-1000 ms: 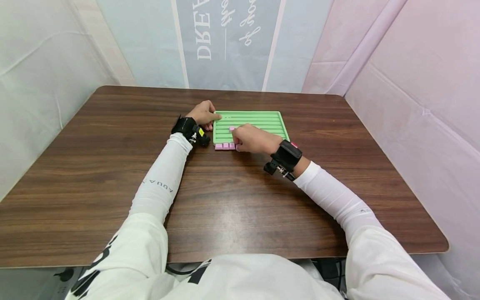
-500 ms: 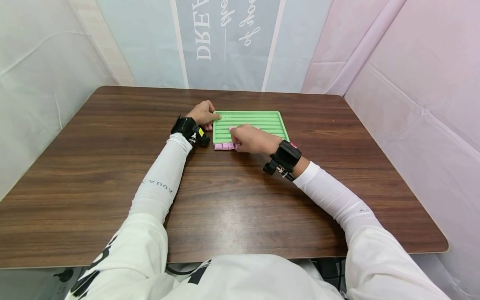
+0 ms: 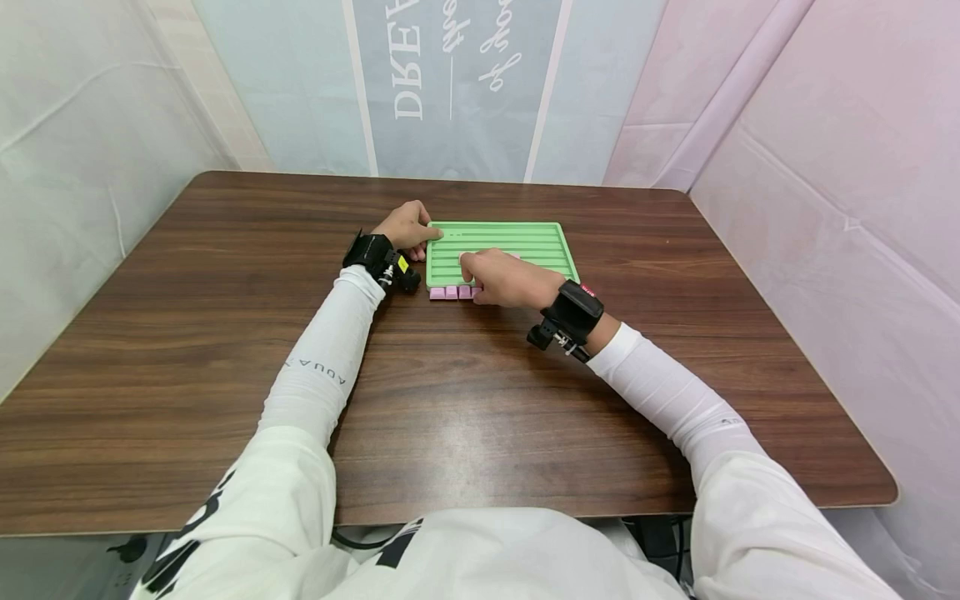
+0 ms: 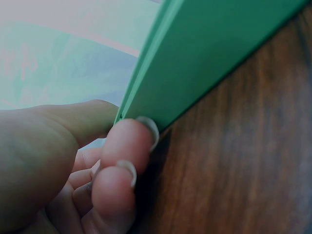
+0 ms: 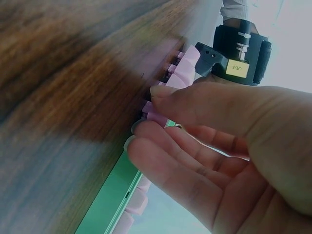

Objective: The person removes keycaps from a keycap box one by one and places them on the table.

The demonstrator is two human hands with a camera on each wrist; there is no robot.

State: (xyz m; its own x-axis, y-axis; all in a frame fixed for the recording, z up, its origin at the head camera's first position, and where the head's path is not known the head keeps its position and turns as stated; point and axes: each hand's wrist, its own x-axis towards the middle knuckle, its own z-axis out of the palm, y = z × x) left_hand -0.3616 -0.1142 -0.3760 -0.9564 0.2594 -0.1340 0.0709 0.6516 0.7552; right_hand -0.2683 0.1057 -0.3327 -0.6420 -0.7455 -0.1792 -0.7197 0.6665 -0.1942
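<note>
Head view: a ridged green tray [image 3: 536, 242] lies on the wood-grain tabletop [image 3: 450, 450], towards its far edge; a row of pink keycap-like blocks [image 3: 451, 293] lines the tray's near side from the left corner; the left hand [image 3: 407, 229] holds the tray's left edge, its grip pinching with thumb at the rim and fingertips against the side wall; the right hand [image 3: 510, 277] covers part of the row, its grip pinching one pink block [image 5: 157, 118] between thumb and fingertips.
</note>
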